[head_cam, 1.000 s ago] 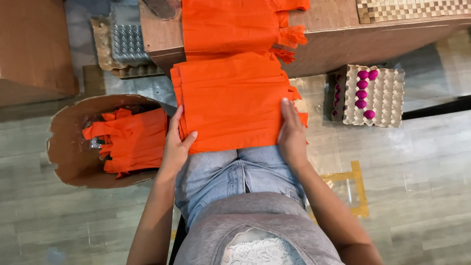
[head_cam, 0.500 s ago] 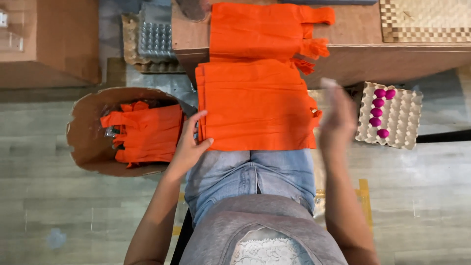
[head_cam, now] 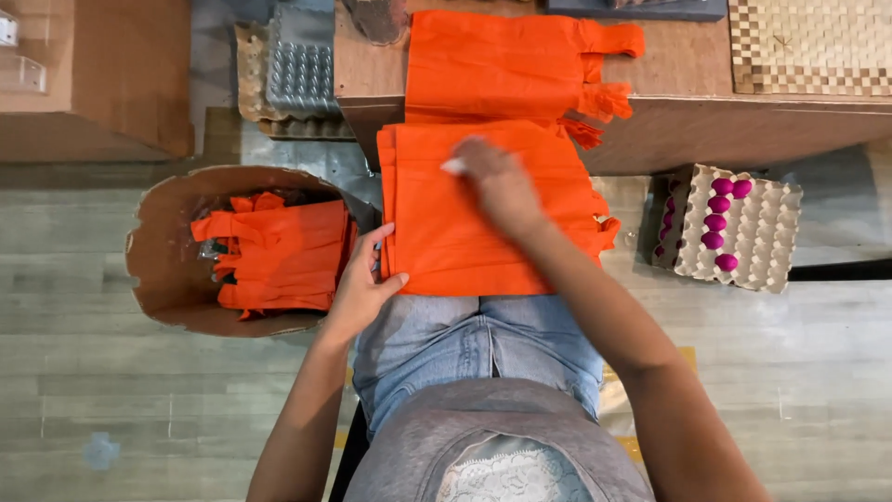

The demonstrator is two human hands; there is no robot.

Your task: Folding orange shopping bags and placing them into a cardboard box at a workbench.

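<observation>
Bags (head_cam: pixel 465 242) on my lap, long axis toward counter (head_cam: pixel 372 65); left hand (head_cam: pixel 358 288) fingers pinch near-left corner, right hand (head_cam: pixel 497 181) flat on top.

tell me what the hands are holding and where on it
The left hand pinches the orange bag stack on the lap at its lower left corner; the right hand lies flat on top, gripping nothing.

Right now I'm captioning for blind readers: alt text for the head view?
Seated person's left hand holds the edge of a folded orange bag on their lap while the right hand presses its top. More orange bags fill a cardboard bin.
</observation>
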